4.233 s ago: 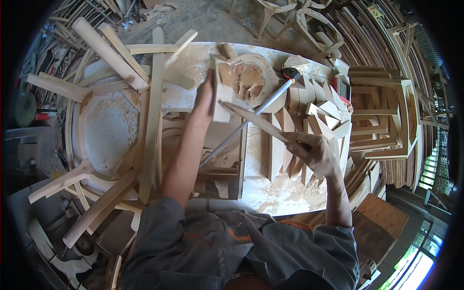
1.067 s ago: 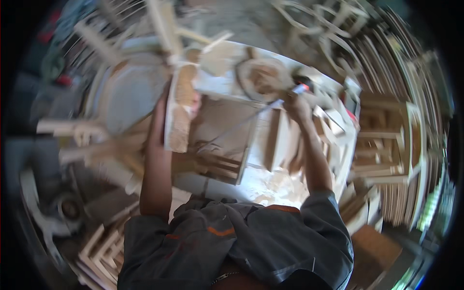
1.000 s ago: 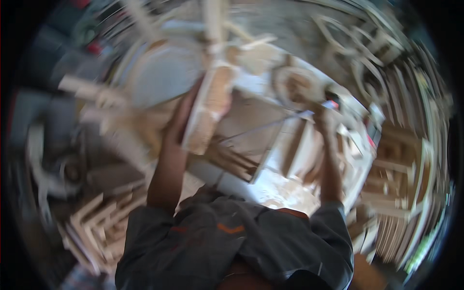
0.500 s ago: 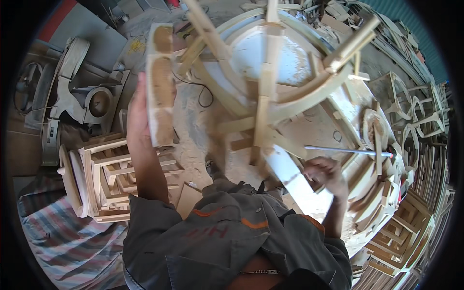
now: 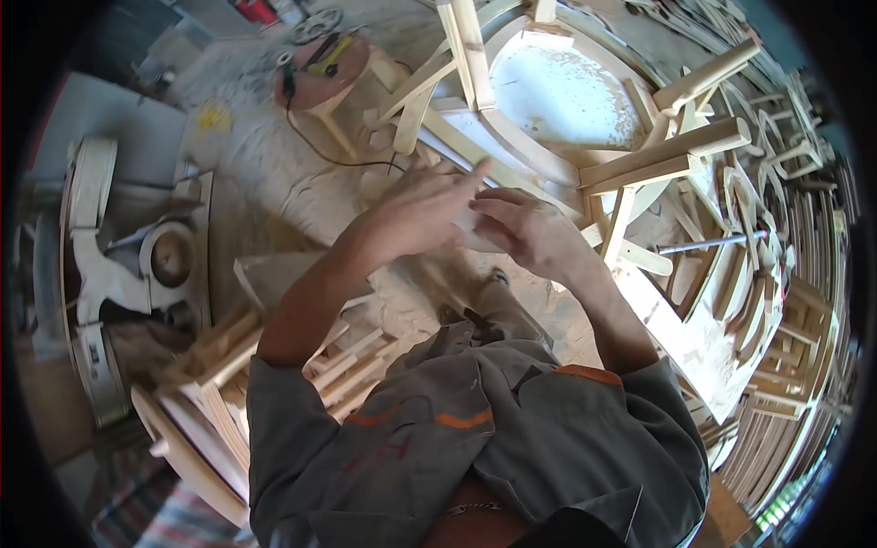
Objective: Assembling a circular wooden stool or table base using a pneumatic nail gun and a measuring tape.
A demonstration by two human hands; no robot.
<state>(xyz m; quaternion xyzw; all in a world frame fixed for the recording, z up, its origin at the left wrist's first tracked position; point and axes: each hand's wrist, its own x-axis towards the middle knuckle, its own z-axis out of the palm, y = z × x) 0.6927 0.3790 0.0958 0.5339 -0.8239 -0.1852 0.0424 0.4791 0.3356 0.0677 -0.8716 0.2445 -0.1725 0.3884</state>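
Left hand [image 5: 422, 212], fingers mostly stretched, right hand [image 5: 539, 230], fingers part-curled, close together above floor [image 5: 315, 203]; can't tell if either grip has hold of anything. Wooden chair frame [image 5: 630, 163] on white worktop [image 5: 678, 329], just beyond, to their right.

- Nine o'clock: pale curved machine frame [image 5: 89, 265]
- Eleven o'clock: round stool [image 5: 320, 94], yellow tool [image 5: 326, 57] lying on it
- Toward eight o'clock: striped sheet [image 5: 187, 513]
- Four o'clock: stacked boards [image 5: 763, 457]
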